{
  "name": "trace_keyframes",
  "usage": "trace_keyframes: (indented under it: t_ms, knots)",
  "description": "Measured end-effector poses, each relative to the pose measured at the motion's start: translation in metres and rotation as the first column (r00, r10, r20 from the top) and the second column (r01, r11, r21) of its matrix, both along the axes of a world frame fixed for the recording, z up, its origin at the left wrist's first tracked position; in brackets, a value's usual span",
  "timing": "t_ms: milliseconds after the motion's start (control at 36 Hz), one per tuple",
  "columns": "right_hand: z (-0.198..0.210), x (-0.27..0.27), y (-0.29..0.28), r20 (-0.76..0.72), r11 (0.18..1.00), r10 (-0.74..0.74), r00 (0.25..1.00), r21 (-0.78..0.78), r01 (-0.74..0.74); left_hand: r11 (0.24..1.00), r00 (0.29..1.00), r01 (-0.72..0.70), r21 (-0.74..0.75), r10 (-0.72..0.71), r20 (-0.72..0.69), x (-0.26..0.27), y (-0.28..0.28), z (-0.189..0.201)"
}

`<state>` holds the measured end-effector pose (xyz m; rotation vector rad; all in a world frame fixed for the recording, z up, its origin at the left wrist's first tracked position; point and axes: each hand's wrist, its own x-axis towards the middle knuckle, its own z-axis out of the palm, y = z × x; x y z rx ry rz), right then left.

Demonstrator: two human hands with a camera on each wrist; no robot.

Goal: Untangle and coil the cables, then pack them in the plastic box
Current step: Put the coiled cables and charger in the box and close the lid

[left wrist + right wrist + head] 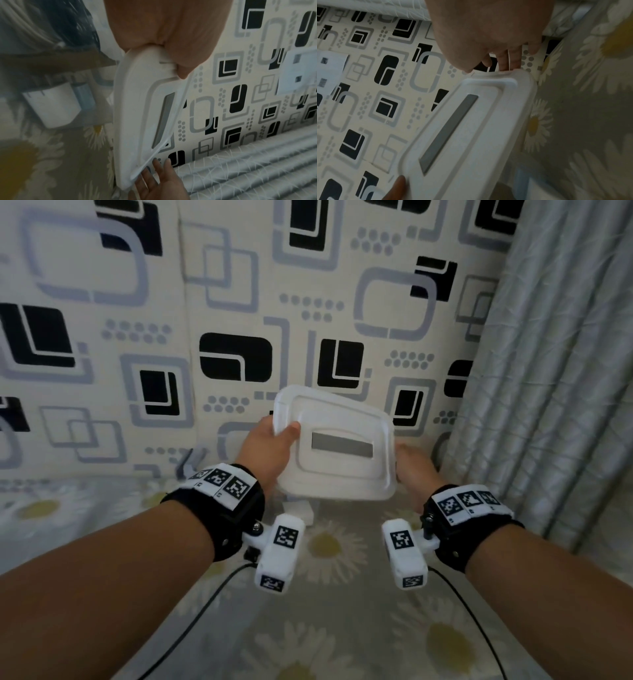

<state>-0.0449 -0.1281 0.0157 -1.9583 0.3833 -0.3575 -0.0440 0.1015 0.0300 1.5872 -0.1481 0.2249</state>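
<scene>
One white box lid point(337, 445) with one grey rectangular inset is held in the air between two hands, tilted, above a daisy-print surface point(329, 546) and before a wall of black and grey squares point(236, 302). The left hand point(270, 448) pinches the lid's far-left corner, thumb on top. The right hand point(412, 463) lies against the lid's right edge, its fingers straight and hidden beneath in the head view. A grey curtain point(555, 371) hangs at right.
</scene>
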Motion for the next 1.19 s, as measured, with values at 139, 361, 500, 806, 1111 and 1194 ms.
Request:
trace_keyframes:
  t_ms: [139, 361, 500, 806, 1111, 1194]
  knots:
    - [0.007, 0.002, 0.021, 0.012, 1.000, 0.009, 1.000, 0.017, -0.009, 0.993, 0.995, -0.094, -0.070, 0.092, -0.039, 0.008, 0.022, 0.005]
    - [0.026, 0.020, 0.049, 0.146, 0.998, 0.011, 0.989, 0.061, -0.020, 0.978, 0.986, -0.123, -0.168, 0.101, -0.135, 0.024, 0.069, 0.032]
    - [0.025, 0.032, 0.067, 0.165, 0.990, -0.024, 0.986, 0.141, 0.001, 0.971, 0.985, -0.137, -0.194, 0.113, -0.127, 0.031, 0.092, 0.034]
    - [0.025, 0.052, 0.098, 0.154, 0.954, -0.068, 0.986, 0.299, 0.019, 0.997, 0.997, 0.023, -0.073, -0.027, -0.066, 0.033, 0.121, 0.029]
    - [0.016, 0.053, 0.102, 0.134, 0.966, -0.005, 0.991, 0.256, -0.030, 0.895, 0.977, -0.211, 0.394, 0.204, 0.062, 0.041, 0.142, 0.007]
    - [0.011, 0.055, 0.101, 0.119, 0.971, 0.009, 0.993, 0.235, -0.036, 0.864, 0.970, -0.241, 0.442, 0.234, 0.071, 0.047, 0.145, -0.001]
